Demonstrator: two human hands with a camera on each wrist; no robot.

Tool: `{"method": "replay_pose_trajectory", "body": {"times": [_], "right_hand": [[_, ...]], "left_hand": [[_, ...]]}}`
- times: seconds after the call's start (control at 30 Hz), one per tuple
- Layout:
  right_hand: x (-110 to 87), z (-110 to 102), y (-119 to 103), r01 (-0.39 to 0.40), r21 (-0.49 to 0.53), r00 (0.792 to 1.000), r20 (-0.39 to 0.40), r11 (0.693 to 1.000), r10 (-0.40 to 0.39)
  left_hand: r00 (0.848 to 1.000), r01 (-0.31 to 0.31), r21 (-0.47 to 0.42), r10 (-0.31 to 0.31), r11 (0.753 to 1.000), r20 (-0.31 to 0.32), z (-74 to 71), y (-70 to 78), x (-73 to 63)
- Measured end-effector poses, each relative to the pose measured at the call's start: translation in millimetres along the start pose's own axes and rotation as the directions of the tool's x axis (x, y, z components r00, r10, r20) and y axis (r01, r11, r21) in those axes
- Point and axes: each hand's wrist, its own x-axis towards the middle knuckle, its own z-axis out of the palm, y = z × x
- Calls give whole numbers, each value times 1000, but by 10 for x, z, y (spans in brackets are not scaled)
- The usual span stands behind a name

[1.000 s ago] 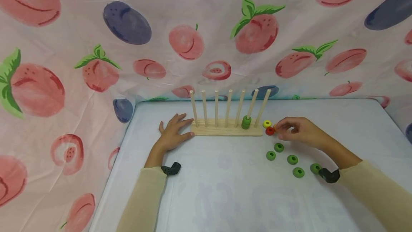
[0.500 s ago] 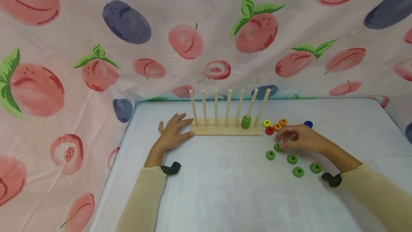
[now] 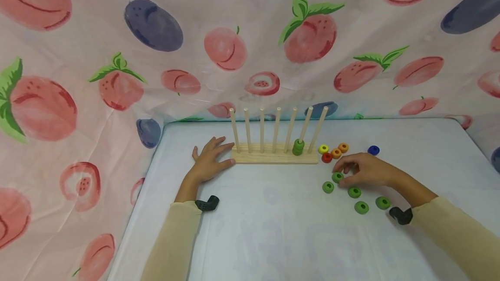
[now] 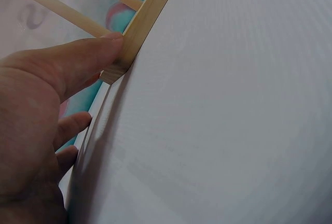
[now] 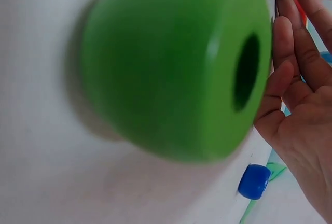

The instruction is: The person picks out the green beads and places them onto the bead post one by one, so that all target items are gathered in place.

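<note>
My left hand (image 3: 209, 160) is at the left end of a wooden peg rack (image 3: 273, 158), thumb and index finger touching its corners. The other fingers spread apart. In the left wrist view the thumb (image 4: 98, 53) lies straight against the base's edge. The rack's upright pegs are bare except one near the right, where green beads (image 3: 298, 148) are stacked. My right hand (image 3: 367, 169) pinches a green bead (image 3: 337, 177) low over the table, thumb and index finger on either side. In the right wrist view another green bead (image 5: 166, 68) fills the foreground, and the fingertips are partly hidden.
Several loose green beads, one of them a bead (image 3: 361, 207) in front, lie around the right hand. Behind it are a yellow bead (image 3: 323, 148), a red bead (image 3: 327, 158), orange beads (image 3: 343, 147) and a blue bead (image 3: 373, 150). Fruit-patterned cloth (image 3: 226, 49) hangs behind the white table.
My right hand has moved toward me from the orange and red beads to a green bead, uncovering the orange and blue ones. The left hand and the rack have stayed put.
</note>
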Motion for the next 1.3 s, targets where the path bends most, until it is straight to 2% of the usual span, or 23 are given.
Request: {"method": "replay_pose_trajectory", "body": {"times": [0.33, 1.1, 1.3], "right_hand": [[16, -18, 2, 26, -37, 999, 23, 999, -25], [29, -63, -45, 27, 27, 999, 32, 999, -27], [22, -78, -49, 45, 40, 999, 4, 998, -45]], "left_hand": [[1000, 8, 5, -8, 1000, 8, 10, -31, 10], [1000, 9, 3, -9, 1000, 8, 20, -39, 13], [1000, 6, -2, -6, 1000, 7, 13, -35, 9]]}}
